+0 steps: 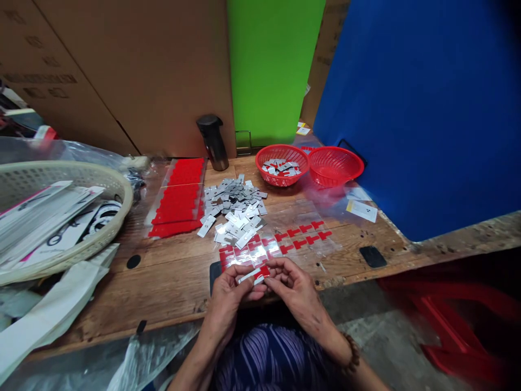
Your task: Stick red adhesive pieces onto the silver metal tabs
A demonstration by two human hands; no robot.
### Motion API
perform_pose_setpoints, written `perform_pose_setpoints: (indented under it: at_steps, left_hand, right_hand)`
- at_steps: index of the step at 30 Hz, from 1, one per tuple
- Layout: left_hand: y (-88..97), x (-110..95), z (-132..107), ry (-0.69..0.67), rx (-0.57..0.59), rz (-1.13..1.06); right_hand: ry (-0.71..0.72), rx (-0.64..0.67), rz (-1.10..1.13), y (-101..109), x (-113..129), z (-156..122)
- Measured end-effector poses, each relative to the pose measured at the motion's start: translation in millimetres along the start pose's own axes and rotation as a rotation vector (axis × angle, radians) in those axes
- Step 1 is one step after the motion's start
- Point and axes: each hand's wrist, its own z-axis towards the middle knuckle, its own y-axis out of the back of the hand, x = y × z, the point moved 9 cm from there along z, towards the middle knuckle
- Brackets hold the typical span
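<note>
Near the table's front edge my left hand and my right hand meet, fingers curled. Between them they pinch a small silver metal plate with a red sticker at its end. Just beyond lies a clear sheet of red stickers. A heap of silver metal plates sits past that in the middle of the table.
Two red baskets stand at the back, one holding plates, the other bare. Sheets of red stickers lie left of the heap. A black cylinder stands behind. A cream basket of packets fills the left.
</note>
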Motion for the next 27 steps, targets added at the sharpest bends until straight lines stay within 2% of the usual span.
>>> perform_pose_setpoints:
  at_steps: [5, 16, 20, 27]
  left_hand:
    - [-5.2, 4, 0, 0.027, 0.011, 0.002]
    - [-13.3, 6, -1, 0.030, 0.106, 0.035]
    - [-12.8, 4, -2, -0.013, 0.077, 0.046]
    - [-18.2, 7, -4, 0.017, 0.088, 0.055]
  right_hand:
    - [-0.001, -0.023, -0.028, 4, 0, 2]
    - [0.114, -0.034, -0.247, 5, 14, -1]
    - [0.095, -0.035, -0.243, 6, 13, 1]
    - [0.108, -0.062, -0.216, 11, 14, 5]
